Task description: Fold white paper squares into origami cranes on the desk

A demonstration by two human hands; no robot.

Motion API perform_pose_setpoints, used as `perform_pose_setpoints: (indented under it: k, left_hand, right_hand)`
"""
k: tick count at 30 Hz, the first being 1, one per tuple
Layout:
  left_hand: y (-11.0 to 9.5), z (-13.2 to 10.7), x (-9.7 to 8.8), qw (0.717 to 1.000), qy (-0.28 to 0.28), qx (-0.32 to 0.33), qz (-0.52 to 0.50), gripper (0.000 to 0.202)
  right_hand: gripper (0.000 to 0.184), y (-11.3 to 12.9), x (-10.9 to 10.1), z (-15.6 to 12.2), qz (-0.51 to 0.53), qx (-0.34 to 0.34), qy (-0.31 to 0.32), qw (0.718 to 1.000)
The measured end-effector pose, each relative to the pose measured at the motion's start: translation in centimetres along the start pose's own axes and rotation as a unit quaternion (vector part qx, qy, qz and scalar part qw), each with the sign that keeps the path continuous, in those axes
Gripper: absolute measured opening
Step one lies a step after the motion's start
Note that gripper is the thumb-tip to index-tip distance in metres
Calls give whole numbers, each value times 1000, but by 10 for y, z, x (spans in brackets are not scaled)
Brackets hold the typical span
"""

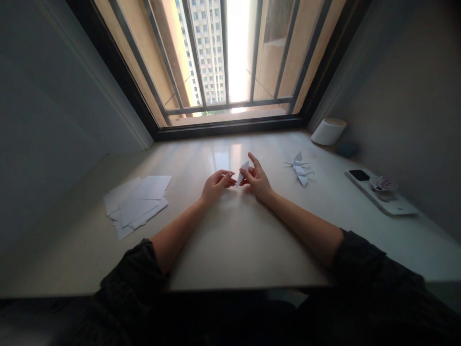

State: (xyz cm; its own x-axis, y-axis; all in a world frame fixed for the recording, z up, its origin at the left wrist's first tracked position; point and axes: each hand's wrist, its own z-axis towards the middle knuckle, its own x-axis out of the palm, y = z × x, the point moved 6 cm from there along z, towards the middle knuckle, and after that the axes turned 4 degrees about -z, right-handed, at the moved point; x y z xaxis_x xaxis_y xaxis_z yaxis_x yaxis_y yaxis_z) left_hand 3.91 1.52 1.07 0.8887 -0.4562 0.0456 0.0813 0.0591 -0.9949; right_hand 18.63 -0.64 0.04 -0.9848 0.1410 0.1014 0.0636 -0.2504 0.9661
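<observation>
A small folded piece of white paper (242,174) stands pointed between my two hands, just above the pale table (237,240). My left hand (215,185) pinches its lower left edge with curled fingers. My right hand (256,179) grips its right side, with the index finger raised beside the paper's tip. Both forearms rest on the table, dark sleeves pushed back.
A loose stack of white sheets (137,204) lies at the left. Two finished paper cranes (300,169) sit to the right of my hands. Farther right are a white cylinder (328,130) and a phone on a white tray (382,192). A barred window (226,72) lies ahead.
</observation>
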Motion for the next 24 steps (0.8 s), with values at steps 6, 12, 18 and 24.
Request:
perform_pose_setpoints:
  k: [6, 12, 18, 24]
  left_hand:
    - [-2, 2, -3, 1000, -21, 16, -8, 40]
    - [1, 2, -10, 996, -68, 13, -52, 37]
    - [1, 2, -11, 993, -73, -3, -93, 41]
    - [0, 4, -5, 996, -19, 18, -85, 44]
  right_hand:
    - [80, 10, 16, -12, -84, -26, 96, 991]
    - [67, 10, 12, -10, -97, -46, 78, 991]
    - [53, 8, 3, -5, -86, -55, 17, 995]
    - [39, 8, 0, -5, -44, -26, -13, 999]
